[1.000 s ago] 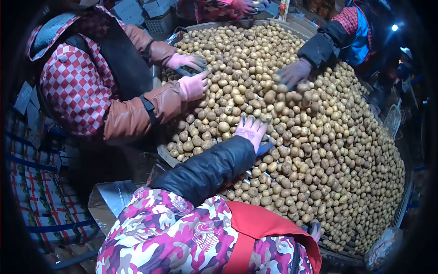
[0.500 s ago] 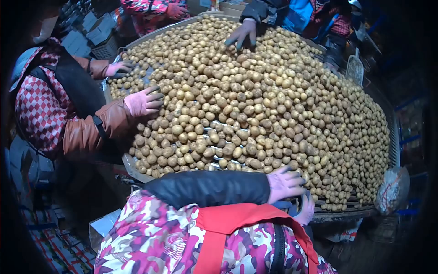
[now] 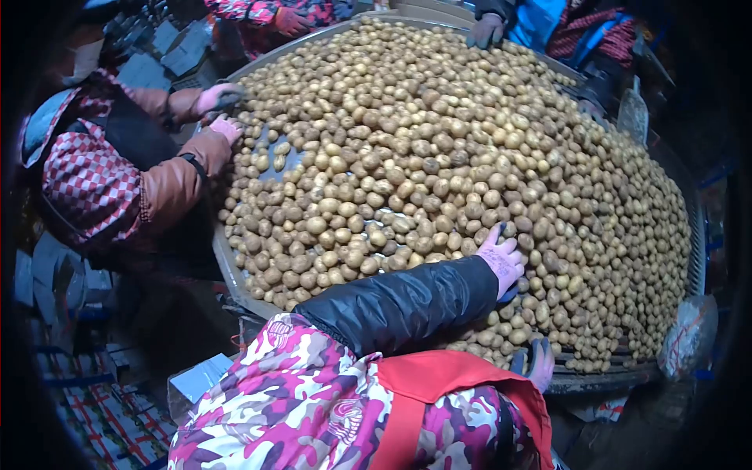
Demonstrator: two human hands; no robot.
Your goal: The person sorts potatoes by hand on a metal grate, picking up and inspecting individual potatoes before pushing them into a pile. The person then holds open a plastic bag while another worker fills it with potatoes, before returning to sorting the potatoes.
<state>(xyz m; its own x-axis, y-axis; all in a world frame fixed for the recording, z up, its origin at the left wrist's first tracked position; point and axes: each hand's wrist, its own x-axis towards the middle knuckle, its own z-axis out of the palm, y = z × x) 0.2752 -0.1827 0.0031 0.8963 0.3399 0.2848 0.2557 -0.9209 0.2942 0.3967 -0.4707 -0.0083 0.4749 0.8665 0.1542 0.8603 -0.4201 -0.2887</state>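
A large heap of small potatoes (image 3: pixel 423 149) covers a rimmed sorting table. My left hand (image 3: pixel 502 262), in a pink glove with dark fingertips, reaches across the front of the heap. Its fingers are apart and curve over potatoes; whether it touches any firmly is hard to see. My right hand (image 3: pixel 540 365), gloved the same way, is at the table's near edge beside the front potatoes. Its fingers point up and are apart, with nothing visible in them. The red apron (image 3: pixel 446 376) hides part of that hand and its arm.
At the left, a co-worker's two gloved hands (image 3: pixel 222 99) are at the heap's edge, near a bare patch of table (image 3: pixel 286 163). Another person's hand (image 3: pixel 486 30) rests at the far rim. A scoop (image 3: pixel 633 116) stands at right, and a plastic bag (image 3: pixel 688 337) hangs near the right corner.
My left hand has moved up and farther over the potatoes, away from my right hand. The left co-worker's nearer hand has drawn back, and the far person's hand has retreated to the rim.
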